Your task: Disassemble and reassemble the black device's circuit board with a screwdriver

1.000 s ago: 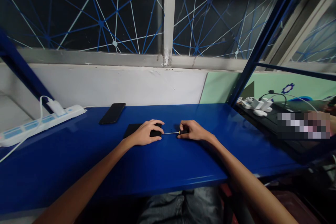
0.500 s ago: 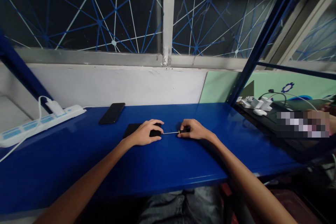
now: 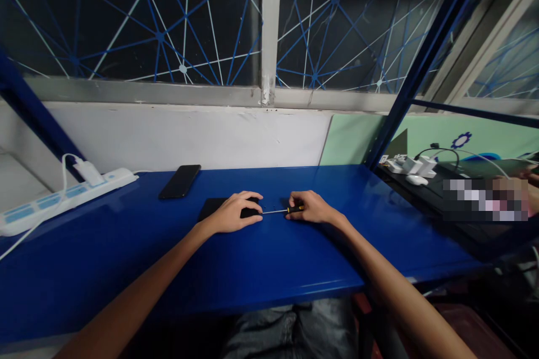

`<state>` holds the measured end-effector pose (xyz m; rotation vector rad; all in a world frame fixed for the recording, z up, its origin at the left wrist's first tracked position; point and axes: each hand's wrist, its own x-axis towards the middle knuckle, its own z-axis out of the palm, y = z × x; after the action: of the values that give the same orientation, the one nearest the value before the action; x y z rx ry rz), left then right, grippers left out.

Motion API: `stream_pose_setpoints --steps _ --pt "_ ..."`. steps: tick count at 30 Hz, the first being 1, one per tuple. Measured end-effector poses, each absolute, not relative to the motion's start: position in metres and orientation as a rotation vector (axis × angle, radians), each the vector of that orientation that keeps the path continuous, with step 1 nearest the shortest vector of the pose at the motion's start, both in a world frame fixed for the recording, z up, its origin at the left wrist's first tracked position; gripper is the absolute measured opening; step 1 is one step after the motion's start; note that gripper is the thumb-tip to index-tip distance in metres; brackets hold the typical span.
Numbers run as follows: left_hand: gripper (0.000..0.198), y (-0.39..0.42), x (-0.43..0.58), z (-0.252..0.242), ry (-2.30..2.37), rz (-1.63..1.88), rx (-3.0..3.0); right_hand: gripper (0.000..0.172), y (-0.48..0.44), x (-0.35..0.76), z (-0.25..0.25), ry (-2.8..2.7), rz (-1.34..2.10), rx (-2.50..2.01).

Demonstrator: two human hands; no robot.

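My right hand (image 3: 310, 207) is closed on the black and yellow handle of a screwdriver (image 3: 275, 211). Its thin metal shaft points left along the blue table, and the tip ends beside my left hand's fingers. My left hand (image 3: 236, 213) rests over a flat black object (image 3: 210, 207), with thumb and fingers curved around its right end. Part of that object is hidden under the palm. A few tiny dark specks, too small to name, lie just behind the shaft.
A black phone (image 3: 180, 182) lies at the back left of the blue table (image 3: 269, 269). Left of it is a white power strip (image 3: 67, 201) with a plug and cable. White adapters (image 3: 419, 166) sit on a dark surface at the right, near another person's hand (image 3: 511, 193).
The screwdriver's handle has turned a little in my right hand and shows more yellow. My left fingertips have shifted slightly right.
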<state>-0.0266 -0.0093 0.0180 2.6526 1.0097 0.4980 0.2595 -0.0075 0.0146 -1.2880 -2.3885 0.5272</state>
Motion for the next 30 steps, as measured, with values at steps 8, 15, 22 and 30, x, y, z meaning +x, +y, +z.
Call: stream_pose_setpoints --steps 8,15,22,30 --pt "0.016 -0.012 -0.012 0.021 1.108 0.65 2.481 0.029 -0.008 0.265 0.023 -2.319 0.56 -1.294" --pt "0.02 -0.01 -0.008 0.014 1.164 0.761 2.415 0.028 -0.008 0.268 0.026 -2.291 0.584 -1.289" --pt "0.022 -0.009 -0.006 0.011 1.169 0.77 2.492 0.029 -0.006 0.27 0.023 -2.289 0.577 -1.291" --pt "0.059 -0.011 -0.014 0.02 1.207 0.551 2.651 0.033 0.004 0.287 0.021 -2.204 0.43 -1.443"
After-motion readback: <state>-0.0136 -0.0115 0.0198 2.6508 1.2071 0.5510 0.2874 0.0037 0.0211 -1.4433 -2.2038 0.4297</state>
